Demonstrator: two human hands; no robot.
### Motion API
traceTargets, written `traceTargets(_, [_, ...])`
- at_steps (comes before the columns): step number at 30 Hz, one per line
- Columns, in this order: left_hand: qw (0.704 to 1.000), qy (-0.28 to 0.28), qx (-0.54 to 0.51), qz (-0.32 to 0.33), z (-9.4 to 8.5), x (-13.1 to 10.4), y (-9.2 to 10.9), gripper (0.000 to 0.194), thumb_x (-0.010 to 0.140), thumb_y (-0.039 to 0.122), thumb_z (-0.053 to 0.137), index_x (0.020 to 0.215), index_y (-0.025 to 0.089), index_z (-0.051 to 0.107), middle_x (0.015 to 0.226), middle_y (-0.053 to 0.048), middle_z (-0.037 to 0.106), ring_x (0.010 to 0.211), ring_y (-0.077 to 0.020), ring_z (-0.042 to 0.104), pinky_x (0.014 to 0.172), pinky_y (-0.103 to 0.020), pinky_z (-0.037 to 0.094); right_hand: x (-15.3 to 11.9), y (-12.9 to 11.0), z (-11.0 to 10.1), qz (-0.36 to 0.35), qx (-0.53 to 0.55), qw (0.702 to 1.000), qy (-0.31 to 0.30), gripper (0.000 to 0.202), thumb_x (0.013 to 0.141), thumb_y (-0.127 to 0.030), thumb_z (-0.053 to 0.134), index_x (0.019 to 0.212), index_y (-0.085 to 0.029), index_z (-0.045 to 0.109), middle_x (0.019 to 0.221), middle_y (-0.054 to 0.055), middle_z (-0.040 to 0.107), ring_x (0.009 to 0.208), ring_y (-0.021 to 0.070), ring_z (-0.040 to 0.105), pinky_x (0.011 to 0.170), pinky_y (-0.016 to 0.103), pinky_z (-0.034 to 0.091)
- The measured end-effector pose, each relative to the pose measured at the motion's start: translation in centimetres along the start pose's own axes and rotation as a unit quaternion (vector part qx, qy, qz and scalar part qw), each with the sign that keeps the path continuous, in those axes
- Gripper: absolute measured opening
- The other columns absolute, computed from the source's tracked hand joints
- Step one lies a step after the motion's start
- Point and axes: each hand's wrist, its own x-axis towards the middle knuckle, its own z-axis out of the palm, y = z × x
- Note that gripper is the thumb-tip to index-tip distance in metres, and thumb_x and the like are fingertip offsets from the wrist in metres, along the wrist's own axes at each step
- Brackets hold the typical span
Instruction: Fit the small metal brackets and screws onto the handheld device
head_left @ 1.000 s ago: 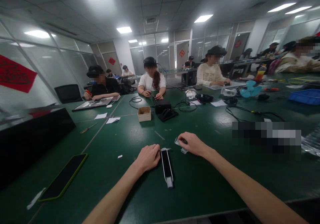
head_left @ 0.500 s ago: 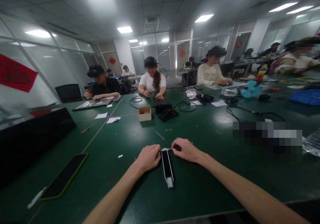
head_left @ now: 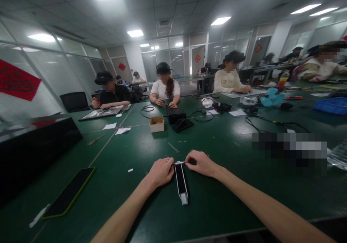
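A slim black-and-white device (head_left: 181, 182) lies on the green table (head_left: 225, 210), between the two forearms and near the table's front edge, its long side running away from the person and a pale block (head_left: 184, 199) at its near end; the left hand (head_left: 162, 171) rests on the table just left of the far end, fingers curled in against it, though whether they grip it I cannot tell; the right hand (head_left: 201, 162) has thumb and fingertip pinched on the outer end of a small silver pin (head_left: 182, 162) that juts from the right of that far end; off to the left lie a phone (head_left: 69, 192) with a green edge, a white strip (head_left: 39, 216) by its near corner and a small white scrap (head_left: 130, 170) nearer the left hand; beyond the hands stand an open cardboard box (head_left: 157, 124) and, to its right, a black box (head_left: 176, 115); a person in a white top (head_left: 165, 89) sits across the table; a blue fan (head_left: 272, 97) and a blue tray (head_left: 331, 105) are farther right.
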Motion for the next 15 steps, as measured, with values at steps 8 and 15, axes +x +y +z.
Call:
traceTargets(8, [1.0,-0.004,0.008,0.005,0.03,0.0,-0.04,0.012,0.091,0.021,0.034,0.092,0.019,0.047,0.089,-0.005,0.06,0.078,-0.0189,0.059,0.072,-0.03,0.044,-0.05,0.1,-0.01,-0.011,0.007,1.0,0.009,0.005,0.082,-0.019,0.058,0.086,-0.017,0.061,0.088,0.003,0.062,0.079,0.0143,0.056,0.074,0.029,0.048])
traceTargets(15, [1.0,-0.006,0.009,0.001,-0.08,0.0,0.09,0.013,0.091,0.021,0.034,0.092,0.019,0.047,0.089,-0.005,0.06,0.078,-0.0186,0.058,0.071,-0.03,0.044,-0.03,0.26,0.18,-0.017,0.007,1.0,0.008,0.005,0.083,-0.018,0.058,0.086,-0.016,0.061,0.088,0.003,0.062,0.08,0.0142,0.056,0.074,0.029,0.047])
